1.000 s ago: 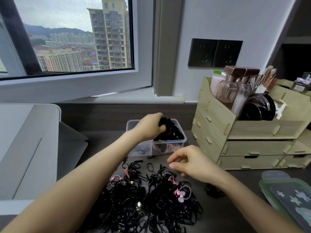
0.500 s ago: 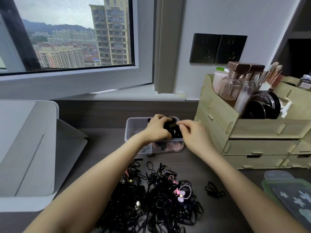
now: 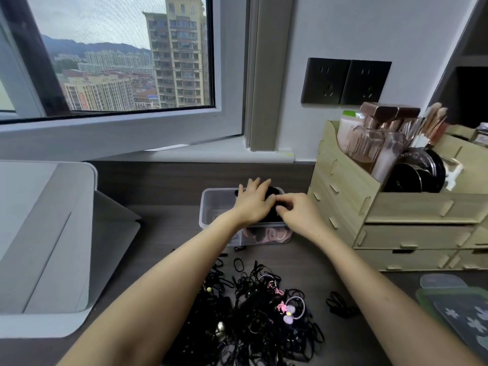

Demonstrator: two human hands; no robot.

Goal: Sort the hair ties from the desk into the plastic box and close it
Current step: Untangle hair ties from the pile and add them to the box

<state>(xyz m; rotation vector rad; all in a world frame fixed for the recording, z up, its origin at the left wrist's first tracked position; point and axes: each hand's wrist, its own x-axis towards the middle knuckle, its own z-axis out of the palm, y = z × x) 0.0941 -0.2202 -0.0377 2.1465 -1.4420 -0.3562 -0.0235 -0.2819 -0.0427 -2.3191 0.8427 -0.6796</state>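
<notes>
Pressing down now: left hand (image 3: 252,204) lies flat, fingers spread, on the black bundle (image 3: 272,192) in the right-hand compartment of the clear plastic box (image 3: 211,207), while the right hand (image 3: 298,213) curls in beside it, fingertips pinching the bundle's near edge. Best play here, I'd say: steady palm weight, stray loops tucked under the rim, because a springy heap will fight the lid. Pink ties (image 3: 277,236) show through the front wall below. Plenty left to sort, as a big tangle of hair ties (image 3: 253,320) sits on the desk (image 3: 163,233) nearer the person.
</notes>
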